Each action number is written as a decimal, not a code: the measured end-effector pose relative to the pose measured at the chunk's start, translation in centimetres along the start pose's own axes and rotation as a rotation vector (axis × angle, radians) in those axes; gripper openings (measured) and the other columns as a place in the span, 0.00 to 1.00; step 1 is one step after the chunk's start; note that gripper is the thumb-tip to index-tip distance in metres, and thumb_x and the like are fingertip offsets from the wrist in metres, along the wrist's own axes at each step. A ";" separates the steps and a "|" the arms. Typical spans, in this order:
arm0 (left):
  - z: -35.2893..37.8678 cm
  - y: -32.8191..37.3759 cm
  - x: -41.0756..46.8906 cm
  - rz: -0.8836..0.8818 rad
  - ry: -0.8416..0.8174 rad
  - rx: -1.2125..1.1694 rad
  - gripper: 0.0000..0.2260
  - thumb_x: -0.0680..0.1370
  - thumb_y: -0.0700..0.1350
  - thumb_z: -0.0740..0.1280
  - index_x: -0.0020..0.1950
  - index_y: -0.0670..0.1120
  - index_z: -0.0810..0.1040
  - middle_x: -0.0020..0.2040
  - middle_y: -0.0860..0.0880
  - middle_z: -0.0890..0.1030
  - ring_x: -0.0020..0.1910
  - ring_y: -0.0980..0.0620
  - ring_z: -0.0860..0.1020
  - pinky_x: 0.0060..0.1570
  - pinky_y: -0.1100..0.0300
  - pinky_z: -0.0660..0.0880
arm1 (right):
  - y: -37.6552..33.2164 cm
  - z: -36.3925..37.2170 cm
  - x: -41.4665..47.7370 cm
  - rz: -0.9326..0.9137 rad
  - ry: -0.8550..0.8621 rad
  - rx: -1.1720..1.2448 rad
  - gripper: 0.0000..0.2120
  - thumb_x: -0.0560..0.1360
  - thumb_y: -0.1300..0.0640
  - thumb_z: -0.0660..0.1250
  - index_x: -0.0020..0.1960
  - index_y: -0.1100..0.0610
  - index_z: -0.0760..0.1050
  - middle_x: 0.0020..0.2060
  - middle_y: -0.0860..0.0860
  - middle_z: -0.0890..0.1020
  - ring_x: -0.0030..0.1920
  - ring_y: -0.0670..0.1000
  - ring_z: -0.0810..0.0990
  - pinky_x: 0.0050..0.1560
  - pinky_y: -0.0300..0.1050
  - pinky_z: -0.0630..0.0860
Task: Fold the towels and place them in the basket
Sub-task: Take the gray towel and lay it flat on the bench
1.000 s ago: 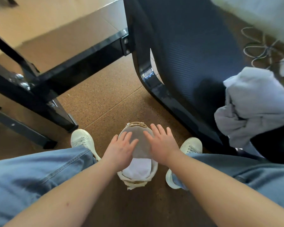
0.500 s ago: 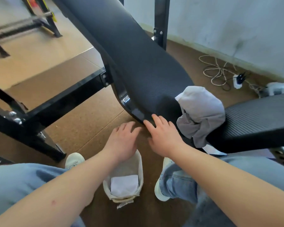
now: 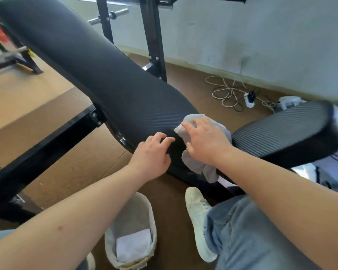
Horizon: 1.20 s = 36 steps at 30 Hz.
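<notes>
The crumpled grey cloth towel point(image 3: 194, 165) lies at the near edge of the black ribbed padded bench point(image 3: 105, 84) under the right hand point(image 3: 204, 142), spread and unclenched, the left hand point(image 3: 152, 153) slack and empty beside it; both should pinch corners and spread it flat on the bench before folding.

one grey towel point(image 3: 197, 166) lay unfolded and crumpled on the near edge of the black padded bench point(image 3: 105, 75), at about 1 o'clock from the basket, one end hanging over the edge. the basket point(image 3: 133, 213), pale fabric, soft-sided and open-topped, stood upright on the floor point(image 3: 170, 193) at 6 o'clock in view. one white towel point(image 3: 133, 245) lay folded flat inside, against its 6 o'clock side.
</notes>
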<state>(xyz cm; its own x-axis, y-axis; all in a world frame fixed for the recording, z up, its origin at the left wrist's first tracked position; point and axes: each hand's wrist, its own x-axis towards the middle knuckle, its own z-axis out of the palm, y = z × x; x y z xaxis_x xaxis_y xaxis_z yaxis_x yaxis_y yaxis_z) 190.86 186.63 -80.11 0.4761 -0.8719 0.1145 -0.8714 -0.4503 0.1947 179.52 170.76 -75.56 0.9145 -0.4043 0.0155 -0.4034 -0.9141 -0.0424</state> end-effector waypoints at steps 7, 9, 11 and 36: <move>1.2 2.4 4.7 -0.256 -0.088 -0.430 0.38 0.79 0.50 0.70 0.83 0.55 0.51 0.79 0.50 0.63 0.70 0.49 0.74 0.66 0.52 0.76 | 4.0 1.2 2.1 0.229 -0.160 0.159 0.39 0.75 0.49 0.69 0.81 0.47 0.54 0.75 0.57 0.65 0.73 0.60 0.66 0.70 0.58 0.70; 1.6 2.5 6.1 -0.365 -0.095 -0.590 0.37 0.79 0.51 0.71 0.82 0.52 0.55 0.74 0.50 0.72 0.69 0.49 0.74 0.67 0.51 0.74 | 4.5 1.3 2.8 0.247 -0.137 0.192 0.40 0.74 0.51 0.69 0.80 0.47 0.53 0.73 0.56 0.65 0.72 0.60 0.65 0.67 0.58 0.71; 1.8 2.7 7.1 -0.420 -0.119 -0.671 0.25 0.78 0.52 0.71 0.74 0.51 0.70 0.61 0.53 0.81 0.62 0.51 0.79 0.59 0.55 0.76 | 4.8 1.5 3.3 0.269 -0.140 0.226 0.42 0.74 0.52 0.69 0.81 0.45 0.50 0.74 0.55 0.64 0.73 0.60 0.62 0.67 0.59 0.70; -1.2 1.1 7.0 -0.448 0.336 -1.006 0.11 0.81 0.41 0.63 0.59 0.54 0.79 0.49 0.55 0.82 0.51 0.55 0.80 0.51 0.57 0.78 | 4.5 -0.2 5.6 0.264 0.290 0.802 0.39 0.71 0.62 0.67 0.78 0.42 0.61 0.66 0.56 0.73 0.64 0.59 0.73 0.62 0.51 0.73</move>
<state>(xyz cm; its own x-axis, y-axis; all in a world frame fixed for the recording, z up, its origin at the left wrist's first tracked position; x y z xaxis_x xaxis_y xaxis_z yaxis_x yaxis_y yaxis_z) 193.34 180.25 -77.94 0.8583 -0.5093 0.0631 -0.1994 -0.2177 0.9554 182.80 164.39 -75.44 0.7075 -0.6897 0.1538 -0.3570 -0.5367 -0.7645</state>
